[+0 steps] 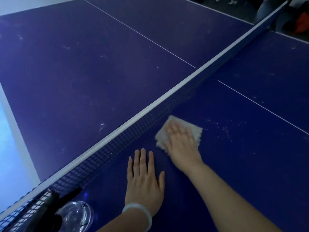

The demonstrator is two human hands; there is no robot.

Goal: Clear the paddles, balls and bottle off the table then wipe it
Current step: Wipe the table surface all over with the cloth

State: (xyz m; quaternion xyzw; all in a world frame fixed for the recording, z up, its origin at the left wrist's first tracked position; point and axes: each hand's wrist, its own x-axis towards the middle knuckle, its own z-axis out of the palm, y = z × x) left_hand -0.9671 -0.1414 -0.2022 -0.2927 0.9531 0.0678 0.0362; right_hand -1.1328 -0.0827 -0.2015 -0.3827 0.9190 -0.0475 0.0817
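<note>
Now wiping, judging by what shows: no paddles or balls visible on the table [100,77], so clearing looks mostly done. A clear glass-like thing [75,215] sits at the near net post, bottom left; can't tell if it's the bottle.

Hands: right hand [181,141] lies flat w/ fingers spread, pressing the cloth [177,129] onto the table, not gripping it. It's blurred, so prob. mid-stroke. Left hand [144,178] is flat on the table, fingers straight, holding nothing, just beside the right wrist; it seems to be bracing. A white band [138,213] is on the left wrist.

Cloth is on the near half, close to the net [150,113], apart from it. It's a crumpled, roughly four-sided pad; its long axis seems to run about parallel w/ the net, one corner pointing to the net, ragged edge to the right. Shape is partly hidden by the hand, so that's approx.

To do it well:
- keep the palm flat, even pressure, so the whole pad touches.
- work in overlapping passes along the net, then out toward the white specks [224,128] to the right of the cloth.
- stay off the net mesh; cloth could snag.
- refold once the pad looks dirty.
- far half beyond the net shows lots of marks too, so a good deal is left.
</note>
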